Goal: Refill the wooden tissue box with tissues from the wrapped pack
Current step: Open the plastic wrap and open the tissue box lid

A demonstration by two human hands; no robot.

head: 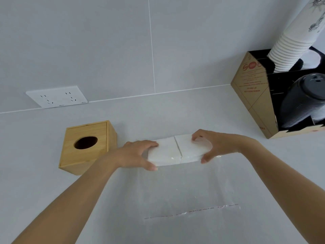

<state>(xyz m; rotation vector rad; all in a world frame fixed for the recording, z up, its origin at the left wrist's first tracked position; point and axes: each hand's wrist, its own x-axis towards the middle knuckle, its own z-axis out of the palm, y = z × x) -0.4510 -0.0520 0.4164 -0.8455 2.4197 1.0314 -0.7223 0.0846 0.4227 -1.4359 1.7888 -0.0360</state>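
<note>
A white tissue pack (177, 150) in clear plastic wrap lies on the grey counter, a seam running across its middle. My left hand (139, 154) grips its left end and my right hand (211, 145) grips its right end. The clear wrap (190, 194) extends loose and flat toward me, ending in a printed seal strip. The wooden tissue box (88, 147) stands left of the pack, close to my left forearm, its round top hole dark.
A cardboard organiser (253, 95) at the back right holds a stack of white paper cups (288, 48) and black lids (302, 101). A white double wall socket (57, 99) sits low on the tiled wall behind the box.
</note>
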